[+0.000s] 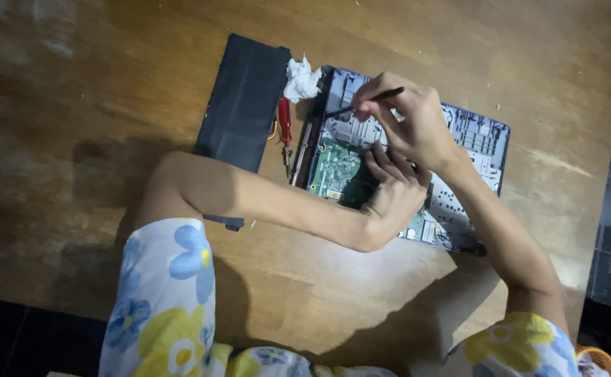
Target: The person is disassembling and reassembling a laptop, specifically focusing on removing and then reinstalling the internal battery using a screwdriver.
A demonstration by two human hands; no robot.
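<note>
Nearest to us are our two flowered sleeves [169, 300], and from them both forearms reach out over the wooden table [75, 105] to the opened laptop [483, 139], which lies bottom-up with its cover off, a little right of the middle of the table. Our left hand [389, 195] rests on the laptop's inside, fingers curled and pressed down beside the green circuit board [337, 167]; we cannot tell whether they pinch some small part beneath them or only steady the case. Just beyond it our right hand [410, 122] has its fingers closed around a thin black tool [371, 100], held like a pen, the tip pointing down to the left at the grey frame near the laptop's far end. We judge the tool light and stiff, best held near its lower end for control, and the board brittle and easily scratched, so it wants gentle pressure and fingers kept to the plastic frame or the edges, not the parts on the board. Left of the laptop lies a red-handled screwdriver [285, 122], then a flat black battery [242, 101], and at the far corner a crumpled white tissue [302, 79].
</note>
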